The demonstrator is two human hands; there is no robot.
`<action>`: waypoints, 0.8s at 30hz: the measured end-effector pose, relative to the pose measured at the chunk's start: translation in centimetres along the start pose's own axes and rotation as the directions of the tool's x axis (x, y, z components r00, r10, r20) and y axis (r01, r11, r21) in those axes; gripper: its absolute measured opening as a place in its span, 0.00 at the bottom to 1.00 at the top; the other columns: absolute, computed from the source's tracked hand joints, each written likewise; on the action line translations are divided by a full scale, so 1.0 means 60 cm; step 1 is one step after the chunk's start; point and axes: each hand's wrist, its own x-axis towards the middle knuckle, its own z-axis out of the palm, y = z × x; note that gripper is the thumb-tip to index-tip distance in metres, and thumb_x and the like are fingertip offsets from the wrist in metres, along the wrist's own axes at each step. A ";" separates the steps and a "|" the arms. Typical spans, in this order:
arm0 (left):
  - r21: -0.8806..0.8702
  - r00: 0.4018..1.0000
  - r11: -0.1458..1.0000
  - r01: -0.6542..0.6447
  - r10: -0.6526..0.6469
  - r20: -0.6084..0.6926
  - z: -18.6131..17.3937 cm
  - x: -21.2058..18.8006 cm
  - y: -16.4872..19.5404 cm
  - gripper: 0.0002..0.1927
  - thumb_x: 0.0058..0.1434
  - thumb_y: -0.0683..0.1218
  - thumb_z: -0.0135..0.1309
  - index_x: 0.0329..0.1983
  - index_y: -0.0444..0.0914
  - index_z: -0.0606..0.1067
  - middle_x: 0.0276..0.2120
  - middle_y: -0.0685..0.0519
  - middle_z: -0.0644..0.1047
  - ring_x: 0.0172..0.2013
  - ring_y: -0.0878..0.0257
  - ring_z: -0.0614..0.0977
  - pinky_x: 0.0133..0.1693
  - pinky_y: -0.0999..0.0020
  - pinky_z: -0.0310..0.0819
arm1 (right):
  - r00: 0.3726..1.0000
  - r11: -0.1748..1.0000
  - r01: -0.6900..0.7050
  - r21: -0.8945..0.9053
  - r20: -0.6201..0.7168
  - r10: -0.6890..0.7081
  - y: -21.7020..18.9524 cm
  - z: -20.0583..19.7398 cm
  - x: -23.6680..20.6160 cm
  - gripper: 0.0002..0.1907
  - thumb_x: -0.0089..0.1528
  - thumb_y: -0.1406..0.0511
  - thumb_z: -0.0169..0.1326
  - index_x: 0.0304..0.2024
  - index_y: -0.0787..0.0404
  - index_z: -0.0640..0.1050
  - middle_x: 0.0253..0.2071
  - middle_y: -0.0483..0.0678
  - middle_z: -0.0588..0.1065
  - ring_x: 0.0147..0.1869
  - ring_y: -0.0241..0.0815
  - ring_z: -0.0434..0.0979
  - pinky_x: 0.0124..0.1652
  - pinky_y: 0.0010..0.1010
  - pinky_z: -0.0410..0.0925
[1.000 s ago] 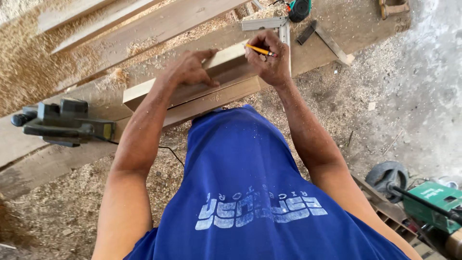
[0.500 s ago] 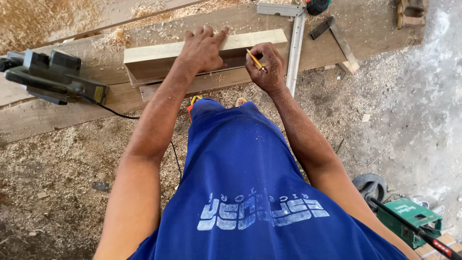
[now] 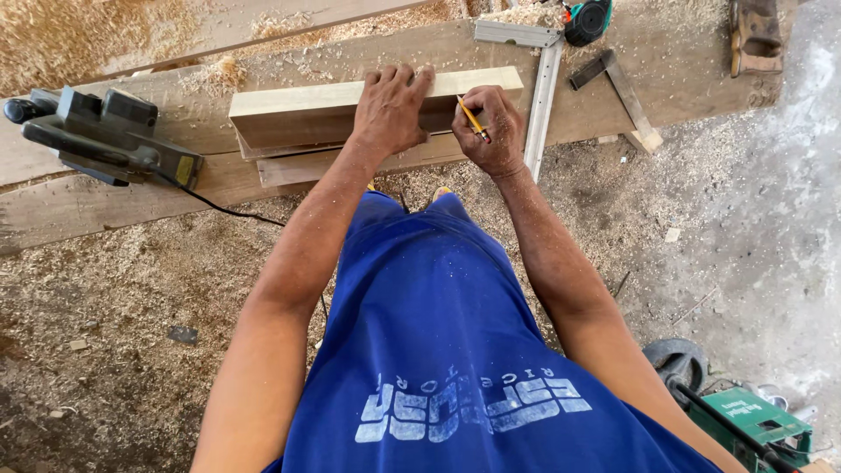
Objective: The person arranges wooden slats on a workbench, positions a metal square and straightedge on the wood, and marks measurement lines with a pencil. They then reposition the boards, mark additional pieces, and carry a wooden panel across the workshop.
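Wood block lies steadied under the left hand, fingers spread flat, while the right hand pinches a yellow pencil against its face beside the steel square.

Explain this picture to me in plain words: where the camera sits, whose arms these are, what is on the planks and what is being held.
The one camera sits on a person's head and looks down, so you see their blue shirt and both bare arms. The left hand presses flat on a pale rectangular wooden block lying on rough long planks dusted with sawdust. The right hand grips a yellow pencil, tip at the block's near face. Beside it lies a grey metal carpenter's square. To the left sits a dark corded electric planer. Beyond are a round tape measure and a wooden try square. A green power tool lies on the ground at lower right.
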 end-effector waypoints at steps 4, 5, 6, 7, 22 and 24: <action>0.036 1.000 0.999 -0.011 0.012 -0.026 0.008 0.003 -0.008 0.54 0.40 0.58 0.74 0.70 0.42 0.63 0.55 0.45 0.72 0.57 0.49 0.71 0.58 0.52 0.62 | 1.000 1.000 -0.007 -0.002 0.003 0.007 0.004 0.003 -0.002 0.13 0.60 0.75 0.62 0.40 0.61 0.71 0.41 0.49 0.77 0.41 0.43 0.82 0.42 0.31 0.76; 0.047 1.000 0.999 -0.010 0.011 -0.023 0.011 0.003 -0.009 0.55 0.39 0.58 0.74 0.70 0.42 0.63 0.55 0.45 0.72 0.57 0.50 0.71 0.57 0.53 0.62 | 1.000 1.000 -0.011 -0.007 0.002 0.011 0.005 0.005 -0.004 0.12 0.61 0.75 0.62 0.41 0.61 0.71 0.41 0.50 0.77 0.41 0.43 0.82 0.42 0.31 0.76; 0.048 1.000 0.999 -0.014 0.015 -0.025 0.014 0.003 -0.011 0.55 0.39 0.58 0.74 0.70 0.42 0.63 0.54 0.45 0.72 0.57 0.50 0.71 0.57 0.53 0.62 | 1.000 1.000 -0.014 -0.012 0.001 0.014 0.007 0.006 -0.005 0.12 0.61 0.75 0.62 0.41 0.61 0.71 0.42 0.50 0.77 0.41 0.42 0.82 0.42 0.31 0.76; 0.051 0.999 0.999 -0.018 0.019 -0.028 0.016 0.002 -0.012 0.54 0.39 0.58 0.74 0.70 0.42 0.63 0.54 0.46 0.72 0.57 0.50 0.72 0.57 0.52 0.62 | 1.000 1.000 -0.006 -0.002 0.004 0.006 0.008 0.006 -0.006 0.12 0.61 0.75 0.62 0.41 0.61 0.71 0.42 0.50 0.77 0.42 0.43 0.82 0.42 0.31 0.76; 0.034 0.999 0.999 -0.019 0.020 -0.039 0.014 -0.002 -0.014 0.53 0.40 0.56 0.75 0.69 0.43 0.63 0.54 0.46 0.73 0.56 0.50 0.72 0.58 0.53 0.64 | 1.000 0.999 -0.003 0.034 0.006 0.003 0.004 0.008 -0.003 0.11 0.61 0.75 0.62 0.39 0.62 0.73 0.41 0.50 0.77 0.43 0.43 0.83 0.43 0.32 0.76; 0.023 0.999 1.000 -0.021 0.021 -0.035 0.014 -0.002 -0.014 0.53 0.40 0.56 0.75 0.70 0.43 0.63 0.54 0.46 0.73 0.57 0.50 0.72 0.58 0.53 0.64 | 1.000 1.000 -0.002 0.029 0.003 0.002 0.002 0.006 -0.002 0.11 0.60 0.76 0.62 0.38 0.62 0.73 0.41 0.51 0.77 0.43 0.44 0.83 0.43 0.33 0.76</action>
